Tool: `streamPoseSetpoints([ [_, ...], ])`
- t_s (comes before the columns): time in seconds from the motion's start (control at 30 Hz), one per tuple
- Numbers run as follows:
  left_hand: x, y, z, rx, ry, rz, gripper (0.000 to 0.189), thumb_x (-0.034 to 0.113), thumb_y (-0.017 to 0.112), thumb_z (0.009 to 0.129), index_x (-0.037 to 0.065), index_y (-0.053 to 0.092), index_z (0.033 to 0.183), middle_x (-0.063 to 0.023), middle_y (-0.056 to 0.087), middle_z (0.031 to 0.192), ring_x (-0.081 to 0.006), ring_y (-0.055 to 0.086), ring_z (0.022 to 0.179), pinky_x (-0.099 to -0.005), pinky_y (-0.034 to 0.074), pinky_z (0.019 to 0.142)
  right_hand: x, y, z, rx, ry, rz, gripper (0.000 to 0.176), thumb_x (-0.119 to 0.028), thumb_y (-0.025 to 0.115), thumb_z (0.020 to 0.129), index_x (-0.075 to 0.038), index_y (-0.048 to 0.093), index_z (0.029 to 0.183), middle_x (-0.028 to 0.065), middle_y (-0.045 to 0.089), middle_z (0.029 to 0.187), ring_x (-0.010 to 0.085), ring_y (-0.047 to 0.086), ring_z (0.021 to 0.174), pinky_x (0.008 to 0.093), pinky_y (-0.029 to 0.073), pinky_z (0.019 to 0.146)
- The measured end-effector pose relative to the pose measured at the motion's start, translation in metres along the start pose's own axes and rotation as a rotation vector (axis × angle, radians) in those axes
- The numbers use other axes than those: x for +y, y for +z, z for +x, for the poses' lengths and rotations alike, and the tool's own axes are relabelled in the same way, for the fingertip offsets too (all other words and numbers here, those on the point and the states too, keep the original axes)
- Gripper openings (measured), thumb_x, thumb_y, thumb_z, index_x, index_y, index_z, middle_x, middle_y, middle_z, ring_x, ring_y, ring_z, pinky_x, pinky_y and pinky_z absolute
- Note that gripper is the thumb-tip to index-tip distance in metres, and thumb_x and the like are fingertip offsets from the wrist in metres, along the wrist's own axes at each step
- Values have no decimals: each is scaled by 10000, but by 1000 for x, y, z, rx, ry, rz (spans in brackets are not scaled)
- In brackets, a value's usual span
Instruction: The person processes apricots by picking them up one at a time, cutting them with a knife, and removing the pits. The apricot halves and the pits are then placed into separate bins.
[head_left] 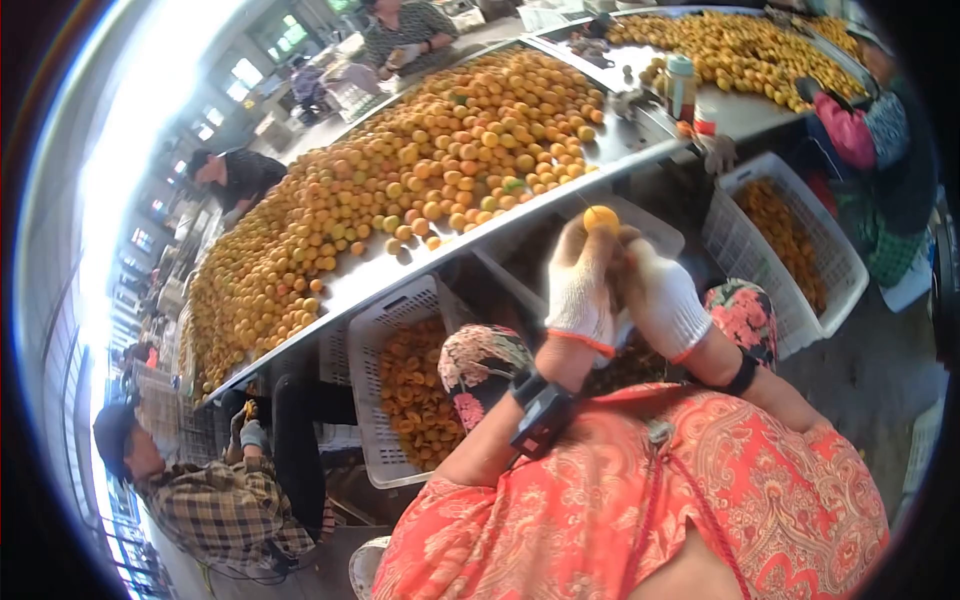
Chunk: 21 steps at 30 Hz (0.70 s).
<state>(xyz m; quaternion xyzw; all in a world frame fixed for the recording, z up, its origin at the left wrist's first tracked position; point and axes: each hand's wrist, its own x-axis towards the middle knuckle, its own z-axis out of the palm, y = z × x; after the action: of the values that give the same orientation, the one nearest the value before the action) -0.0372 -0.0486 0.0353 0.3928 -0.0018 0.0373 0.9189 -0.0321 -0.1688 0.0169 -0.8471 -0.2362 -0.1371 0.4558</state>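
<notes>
**One apricot in hand, a heap yet to go**

The left hand (580, 290), in a white knit glove, pinches a whole apricot (601, 218) at its fingertips, just in front of the near edge of the steel table (372, 272). The gloved right hand (665, 300) presses against the left, fingers curled in close to the fruit. Whether they grip the fruit or a small tool, I cannot tell.

On the table lies a long heap of whole fruit (440, 170), running well down its length, with a jar (681, 85) standing at its far end. Under the table's near edge, a white crate (352, 345) holds what look like cut halves, partly filling it, and a second crate (742, 250) further along holds more.

By that showing some share is done, but far more fruit sits whole on the table than cut beneath it. A person in a plaid shirt (215, 500) sits beside the table.
</notes>
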Motion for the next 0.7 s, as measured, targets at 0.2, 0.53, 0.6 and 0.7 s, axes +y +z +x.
streamPoseSetpoints([
  [0.2,12,9,-8,-23,34,-44,406,411,591,974,29,590,1111,-95,657,937,-170,641,788,-295,560,705,-30,-11,-7,38,0,44,183,-171,533,948,-18,531,1049,242,635,734,437,646,736,500,498,593],
  [0.53,12,3,-18,-5,22,-131,438,455,693,890,55,613,1051,-34,620,918,-141,589,808,-299,508,717,-34,5,-5,116,-134,-1,178,-118,525,956,-9,564,1091,251,631,765,456,625,771,500,470,586],
  [0.6,10,-1,-13,19,-8,-161,443,467,681,894,57,611,1048,-32,621,912,-145,591,809,-296,506,712,-30,6,-2,65,-97,79,155,-103,527,953,-3,563,1065,243,627,751,422,640,719,477,470,571],
  [0.7,16,-10,-2,77,-6,-171,435,467,655,915,59,607,1059,-31,626,900,-151,597,797,-290,502,699,-28,0,0,2,-75,188,102,-81,529,956,0,561,1009,175,610,695,289,616,607,401,455,534],
])
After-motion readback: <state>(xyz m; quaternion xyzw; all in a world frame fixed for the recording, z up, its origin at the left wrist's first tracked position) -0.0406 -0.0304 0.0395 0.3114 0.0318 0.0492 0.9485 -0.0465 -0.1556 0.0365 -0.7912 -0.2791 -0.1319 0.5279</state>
